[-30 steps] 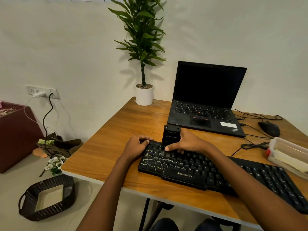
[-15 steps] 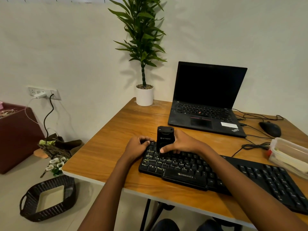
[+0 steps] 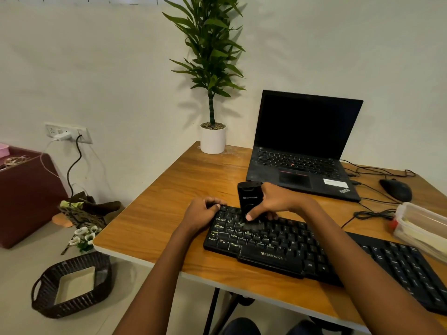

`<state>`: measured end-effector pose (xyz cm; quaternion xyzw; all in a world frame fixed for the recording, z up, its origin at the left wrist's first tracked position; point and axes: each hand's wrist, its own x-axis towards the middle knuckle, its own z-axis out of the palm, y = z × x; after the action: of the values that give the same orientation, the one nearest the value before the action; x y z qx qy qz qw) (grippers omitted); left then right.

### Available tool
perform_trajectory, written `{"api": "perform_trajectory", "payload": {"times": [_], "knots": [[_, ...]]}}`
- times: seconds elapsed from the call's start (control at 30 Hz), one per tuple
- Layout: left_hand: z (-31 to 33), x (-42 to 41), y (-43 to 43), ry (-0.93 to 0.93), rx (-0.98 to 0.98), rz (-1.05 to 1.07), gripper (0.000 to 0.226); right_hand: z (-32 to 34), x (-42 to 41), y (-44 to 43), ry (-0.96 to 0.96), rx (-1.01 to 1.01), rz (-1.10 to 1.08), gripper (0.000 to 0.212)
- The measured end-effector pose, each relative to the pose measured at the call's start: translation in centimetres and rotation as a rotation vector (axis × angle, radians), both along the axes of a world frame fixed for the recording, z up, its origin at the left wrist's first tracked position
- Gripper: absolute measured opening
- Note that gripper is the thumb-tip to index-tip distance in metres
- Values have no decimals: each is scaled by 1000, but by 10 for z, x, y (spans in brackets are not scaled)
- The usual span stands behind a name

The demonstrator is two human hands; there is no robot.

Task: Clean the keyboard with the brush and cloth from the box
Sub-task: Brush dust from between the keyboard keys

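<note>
Keyboard [image 3: 278,243], black, ZEBRONICS-marked; right hand [image 3: 278,201] grips brush [image 3: 249,197] upright on it, left hand [image 3: 200,212] clasps its corner.

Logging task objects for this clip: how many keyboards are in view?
2: the black standalone keyboard at the table's near edge, and the laptop's built-in keyboard behind it. None appears hidden.

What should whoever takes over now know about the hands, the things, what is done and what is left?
Right hand grips the black brush, upright, bristles on the keyboard's upper left keys.
Left hand holds the keyboard's far left corner, fingers curled.
Box stands at the table's right side; what seems the cloth lies inside.
Done: brush taken out, brushing under way.
Left: the other keys, then the cloth wipe.
</note>
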<state>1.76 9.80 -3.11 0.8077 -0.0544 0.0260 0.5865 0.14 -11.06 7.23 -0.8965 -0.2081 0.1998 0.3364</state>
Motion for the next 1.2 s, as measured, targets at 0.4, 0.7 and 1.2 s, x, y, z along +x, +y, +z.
{"api": "perform_trajectory", "payload": {"times": [0.4,0.7,1.2], "knots": [[4,-3,-2,-15,-5,-15,24,-11,-13,7,-43,96,-30,50],[3,-3,-2,-49,35,-14,24,-6,-10,19,-76,45,15,51],[-7,7,2,-31,50,-19,20,-21,-5,28,-139,189,-95,43]]}}
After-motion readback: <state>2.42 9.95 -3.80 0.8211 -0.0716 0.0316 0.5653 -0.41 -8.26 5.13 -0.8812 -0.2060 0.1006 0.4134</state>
